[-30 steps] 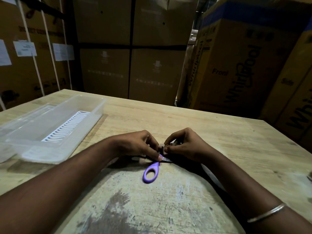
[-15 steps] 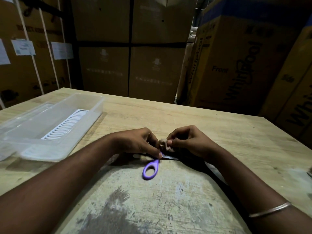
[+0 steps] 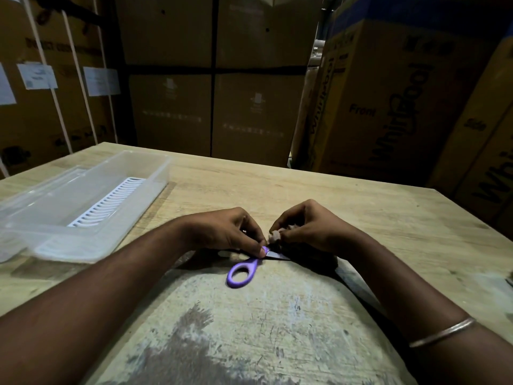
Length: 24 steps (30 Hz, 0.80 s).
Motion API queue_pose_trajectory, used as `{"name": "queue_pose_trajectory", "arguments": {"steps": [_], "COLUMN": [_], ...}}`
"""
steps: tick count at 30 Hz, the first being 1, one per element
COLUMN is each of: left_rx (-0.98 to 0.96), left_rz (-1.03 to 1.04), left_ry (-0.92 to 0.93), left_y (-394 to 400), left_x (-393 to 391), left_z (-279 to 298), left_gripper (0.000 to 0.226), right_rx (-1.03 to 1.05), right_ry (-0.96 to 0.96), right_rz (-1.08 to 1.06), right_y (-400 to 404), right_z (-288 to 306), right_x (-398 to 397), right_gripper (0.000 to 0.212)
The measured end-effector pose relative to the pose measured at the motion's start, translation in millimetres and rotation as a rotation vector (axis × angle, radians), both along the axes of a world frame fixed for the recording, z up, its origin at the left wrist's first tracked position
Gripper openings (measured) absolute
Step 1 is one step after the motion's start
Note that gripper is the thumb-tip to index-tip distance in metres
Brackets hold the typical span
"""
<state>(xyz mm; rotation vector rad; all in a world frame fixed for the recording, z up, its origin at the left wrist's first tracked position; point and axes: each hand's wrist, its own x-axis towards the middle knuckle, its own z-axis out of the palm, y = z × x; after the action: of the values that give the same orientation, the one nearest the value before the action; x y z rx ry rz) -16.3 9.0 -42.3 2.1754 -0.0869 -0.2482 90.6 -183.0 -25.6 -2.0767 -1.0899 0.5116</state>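
Scissors with a purple handle (image 3: 241, 273) lie on the wooden table (image 3: 277, 329), blades pointing right under my hands. My left hand (image 3: 224, 229) has its fingers curled; its thumb tip rests on the scissors near the pivot and its fingertips meet a small pale crumpled piece (image 3: 275, 235). My right hand (image 3: 313, 226) pinches that same piece from the other side, just above the blades. A dark strip (image 3: 358, 287) runs across the table under both hands; most of it is hidden.
A clear plastic bin (image 3: 155, 173) with a white slotted insert (image 3: 105, 204) sits at the left of the table. Tall cardboard boxes (image 3: 388, 107) stand close behind the far and right table edges. A thin bangle (image 3: 444, 332) circles my right wrist.
Both hands stay together over the scissors and work the small pale piece with slight finger movements. The scissors have not moved.
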Motion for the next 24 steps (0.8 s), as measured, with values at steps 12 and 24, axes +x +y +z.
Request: {"name": "queue_pose_trajectory", "arguments": {"steps": [12,24], "left_rx": [-0.044,-0.141], "left_rz": [0.024,0.286], "left_ry": [0.014,-0.093], "left_y": [-2.1,-13.0], "left_x": [-1.8,3.2], "left_z": [1.4,-17.3], "left_gripper": [0.011,0.018], "right_rx": [0.081,0.483], "right_ry": [-0.005,-0.025], "right_rz": [-0.120,-0.515], "right_y": [-4.6,-23.5], "right_z": [-8.9,-14.3], "right_x": [6.7,20.4], "right_gripper": [0.008,0.009]}}
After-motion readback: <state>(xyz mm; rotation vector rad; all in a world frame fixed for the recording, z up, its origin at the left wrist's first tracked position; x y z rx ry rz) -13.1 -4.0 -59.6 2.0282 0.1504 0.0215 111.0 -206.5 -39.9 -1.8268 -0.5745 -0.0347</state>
